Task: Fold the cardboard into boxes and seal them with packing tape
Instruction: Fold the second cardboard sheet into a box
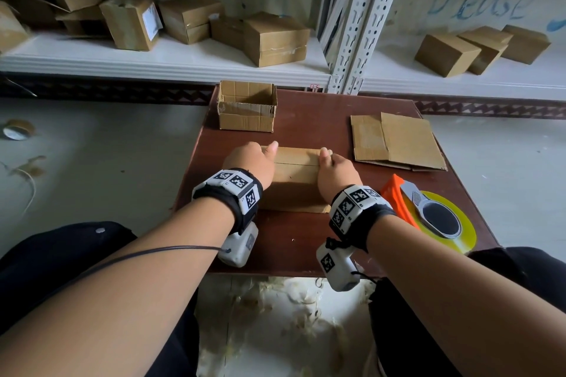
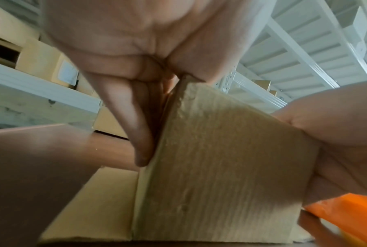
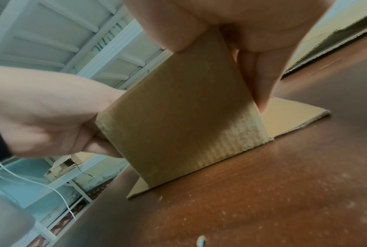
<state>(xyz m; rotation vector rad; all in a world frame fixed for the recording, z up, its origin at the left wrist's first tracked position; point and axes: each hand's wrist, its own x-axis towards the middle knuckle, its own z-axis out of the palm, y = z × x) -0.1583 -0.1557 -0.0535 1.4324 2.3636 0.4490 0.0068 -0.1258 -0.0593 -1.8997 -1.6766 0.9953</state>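
Observation:
A brown cardboard box (image 1: 295, 176) stands half-formed in the middle of the dark red table (image 1: 309, 245), its bottom flaps lying flat on the wood. My left hand (image 1: 254, 162) grips its left end, thumb on top and fingers (image 2: 140, 133) curled down the side of the box (image 2: 220, 167). My right hand (image 1: 335, 170) grips the right end the same way, thumb and fingers (image 3: 260, 80) pinching the wall of the box (image 3: 188, 120). A tape dispenser (image 1: 428, 211) with an orange handle and a yellowish roll lies on the table to the right.
An open-topped box (image 1: 246, 107) stands at the table's far left. Flattened cardboard sheets (image 1: 398, 141) lie at the far right. White shelves (image 1: 171, 61) behind hold several folded boxes. A tape roll (image 1: 16, 130) lies on the floor to the left.

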